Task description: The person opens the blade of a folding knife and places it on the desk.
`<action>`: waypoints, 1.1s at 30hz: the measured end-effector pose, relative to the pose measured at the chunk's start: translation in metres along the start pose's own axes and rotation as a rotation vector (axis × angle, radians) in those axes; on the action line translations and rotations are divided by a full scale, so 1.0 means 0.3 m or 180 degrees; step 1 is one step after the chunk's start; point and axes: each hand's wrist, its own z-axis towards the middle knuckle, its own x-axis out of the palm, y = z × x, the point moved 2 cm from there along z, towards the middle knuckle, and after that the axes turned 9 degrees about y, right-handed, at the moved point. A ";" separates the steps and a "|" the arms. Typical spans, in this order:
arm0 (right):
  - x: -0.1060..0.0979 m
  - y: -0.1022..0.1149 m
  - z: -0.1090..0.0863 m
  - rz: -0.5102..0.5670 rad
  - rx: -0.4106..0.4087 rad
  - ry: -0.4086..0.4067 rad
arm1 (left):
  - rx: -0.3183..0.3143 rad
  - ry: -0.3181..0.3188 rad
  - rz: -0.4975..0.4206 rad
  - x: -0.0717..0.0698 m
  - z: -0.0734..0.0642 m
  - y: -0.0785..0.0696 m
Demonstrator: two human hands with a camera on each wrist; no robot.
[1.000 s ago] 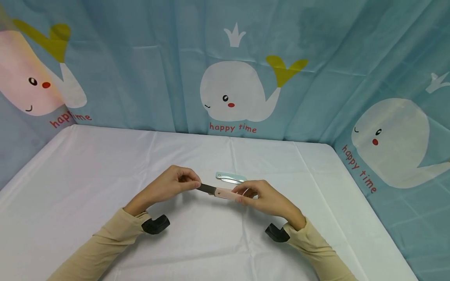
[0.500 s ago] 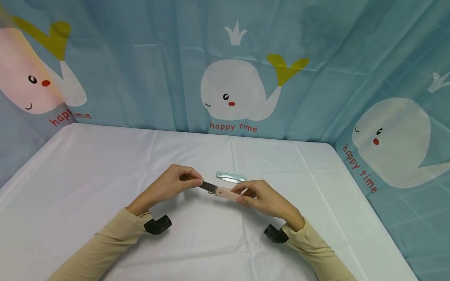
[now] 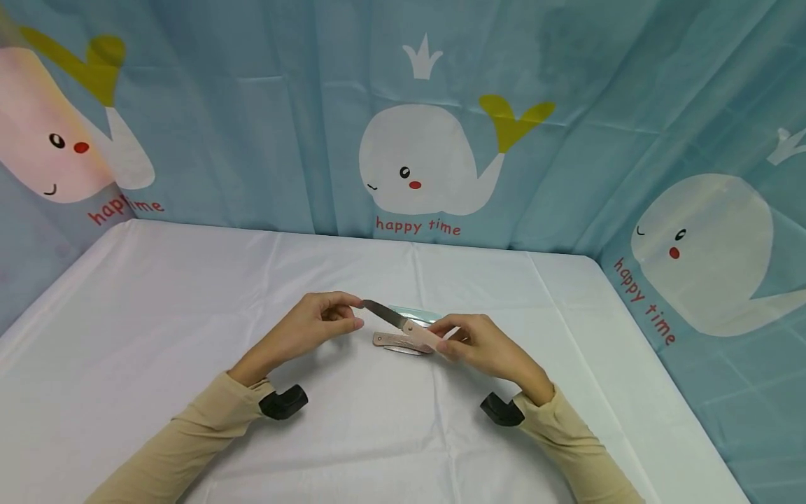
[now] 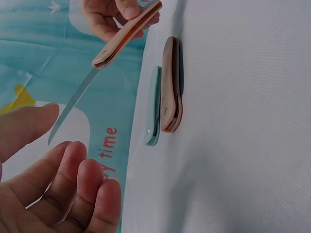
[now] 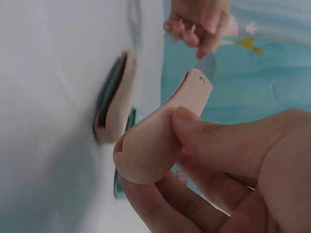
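Observation:
A pale pink folding knife [image 3: 420,334] is held up in my right hand [image 3: 488,346], its dark blade out of the handle. Thumb and fingers of that hand pinch the handle near its rear end, as the right wrist view shows. My left hand [image 3: 324,325] is at the blade's tip, with thumb and fingers spread apart and the tip between them; whether a finger touches it I cannot tell. Below the held knife a pinkish-brown folding knife [image 4: 169,92] lies on the white cloth. Beside it lies a mint-green folding knife [image 4: 153,109], partly covered in the head view.
A white cloth [image 3: 252,448] with creases covers the table. Blue curtains [image 3: 264,140] printed with whales stand along its back and sides. A black mount [image 3: 283,402] sits at the left cuff, another mount [image 3: 502,409] at the right cuff.
My left fingers have let go of the blade and spread apart. The pink knife has tilted, blade tip upward, and the pinkish-brown knife beneath it has come into sight.

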 end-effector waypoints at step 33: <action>-0.080 -0.171 0.012 -0.0081 0.0944 -0.0826 | 0.0064 0.0232 0.0241 0.082 0.043 0.015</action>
